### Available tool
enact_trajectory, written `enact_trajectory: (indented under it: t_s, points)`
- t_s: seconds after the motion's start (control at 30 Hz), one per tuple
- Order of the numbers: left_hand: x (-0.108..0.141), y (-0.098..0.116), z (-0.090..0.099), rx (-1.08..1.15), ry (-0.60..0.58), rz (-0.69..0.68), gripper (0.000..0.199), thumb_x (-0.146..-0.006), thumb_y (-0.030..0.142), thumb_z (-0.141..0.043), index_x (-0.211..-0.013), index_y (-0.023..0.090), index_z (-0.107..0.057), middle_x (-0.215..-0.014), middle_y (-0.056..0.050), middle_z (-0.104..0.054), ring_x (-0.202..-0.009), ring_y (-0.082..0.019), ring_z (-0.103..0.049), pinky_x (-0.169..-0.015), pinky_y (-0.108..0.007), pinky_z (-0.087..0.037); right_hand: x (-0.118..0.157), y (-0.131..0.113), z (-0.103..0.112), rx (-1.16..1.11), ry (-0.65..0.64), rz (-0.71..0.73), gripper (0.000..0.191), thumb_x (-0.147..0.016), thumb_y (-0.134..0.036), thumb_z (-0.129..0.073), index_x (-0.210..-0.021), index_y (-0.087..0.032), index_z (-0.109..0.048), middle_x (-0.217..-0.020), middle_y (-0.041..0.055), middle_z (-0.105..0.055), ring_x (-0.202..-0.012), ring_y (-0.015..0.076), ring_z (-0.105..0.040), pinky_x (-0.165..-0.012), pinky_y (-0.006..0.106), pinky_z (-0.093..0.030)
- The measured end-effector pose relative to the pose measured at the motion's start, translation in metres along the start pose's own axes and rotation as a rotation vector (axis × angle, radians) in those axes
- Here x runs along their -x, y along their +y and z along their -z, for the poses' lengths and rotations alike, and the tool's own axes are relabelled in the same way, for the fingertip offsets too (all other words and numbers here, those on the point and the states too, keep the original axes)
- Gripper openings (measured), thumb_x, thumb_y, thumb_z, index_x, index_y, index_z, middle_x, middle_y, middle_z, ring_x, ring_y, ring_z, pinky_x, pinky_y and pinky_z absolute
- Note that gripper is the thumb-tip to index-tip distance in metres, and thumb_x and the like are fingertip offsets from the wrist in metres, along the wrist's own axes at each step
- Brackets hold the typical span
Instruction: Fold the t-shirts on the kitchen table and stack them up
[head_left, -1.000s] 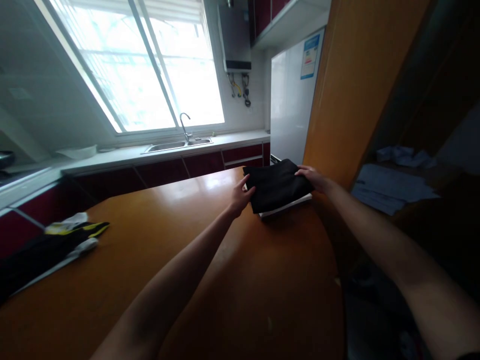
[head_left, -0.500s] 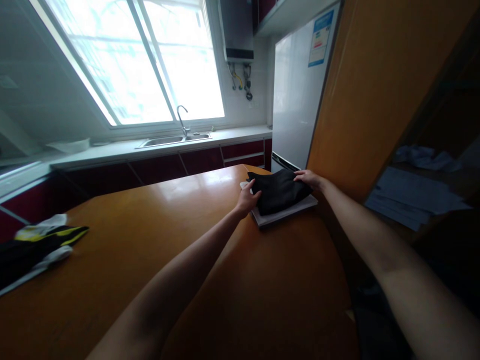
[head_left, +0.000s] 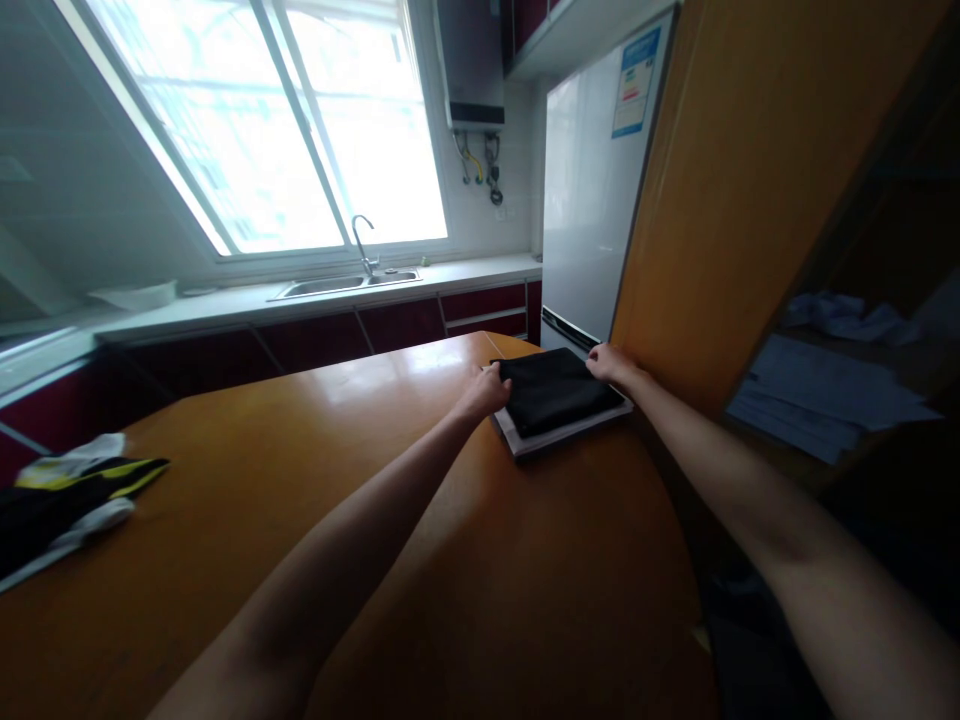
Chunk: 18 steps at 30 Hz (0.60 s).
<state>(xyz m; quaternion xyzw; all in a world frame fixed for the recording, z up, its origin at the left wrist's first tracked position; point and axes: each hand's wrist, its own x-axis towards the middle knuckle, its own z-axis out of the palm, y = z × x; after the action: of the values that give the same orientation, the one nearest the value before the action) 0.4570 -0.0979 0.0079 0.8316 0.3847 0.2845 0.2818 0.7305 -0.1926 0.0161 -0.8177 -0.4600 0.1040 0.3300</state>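
Observation:
A folded black cloth (head_left: 559, 393), perhaps a garment, lies flat near the table's far right corner. Under it is a flat pale slab or stack (head_left: 529, 443), whose near edge and left side stick out. My left hand (head_left: 489, 390) pinches the cloth at its left edge. At its far right edge my right hand (head_left: 609, 364) is closed on the fabric, with the fingertips partly hidden.
The orange-brown wooden table (head_left: 337, 480) has a curved right edge. Black, yellow and white clothes (head_left: 82, 490) lie at its left. Beyond stand a counter with a sink (head_left: 322, 287) and a fridge (head_left: 589, 190). Papers (head_left: 817, 390) fill a shelf at right.
The black cloth has gone from raised and wavy to flat on the pale slab. Both my hands have come down slightly with it, and the fingers of my left hand have drawn closer together.

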Motion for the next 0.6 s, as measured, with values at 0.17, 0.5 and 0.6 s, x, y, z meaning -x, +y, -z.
enact_trajectory:
  t_s: [0.17, 0.5, 0.6]
  points:
    - [-0.013, 0.020, -0.009, -0.396, -0.053, -0.216, 0.054, -0.098, 0.039, -0.046, -0.147, 0.015, -0.046, -0.161, -0.018, -0.031, -0.149, -0.035, -0.026, -0.120, -0.051, -0.021, -0.013, -0.026, -0.027, 0.125, -0.036, 0.197, 0.049, -0.095, -0.026, -0.055, -0.143, -0.015, -0.056, -0.156, 0.0124, -0.045, -0.146, 0.0235, -0.035, -0.120, 0.031, -0.022]
    - [-0.024, -0.011, -0.036, -0.426, -0.191, -0.078, 0.068, -0.098, 0.055, -0.035, -0.156, 0.018, -0.034, -0.164, -0.016, -0.026, -0.153, -0.034, -0.015, -0.120, -0.060, -0.007, -0.004, -0.016, -0.067, 0.288, -0.170, 0.153, 0.061, -0.104, -0.051, -0.032, -0.157, -0.021, -0.032, -0.168, 0.0122, -0.015, -0.154, 0.0267, -0.011, -0.121, 0.057, -0.011]
    - [-0.024, -0.011, -0.038, -0.425, -0.192, -0.063, 0.069, -0.098, 0.055, -0.035, -0.156, 0.018, -0.034, -0.165, -0.015, -0.026, -0.153, -0.034, -0.013, -0.120, -0.060, -0.006, 0.013, -0.033, -0.060, 0.315, -0.074, 0.184, 0.058, -0.104, -0.048, -0.033, -0.153, -0.017, -0.041, -0.166, 0.0145, -0.022, -0.153, 0.0282, -0.015, -0.121, 0.058, -0.008]
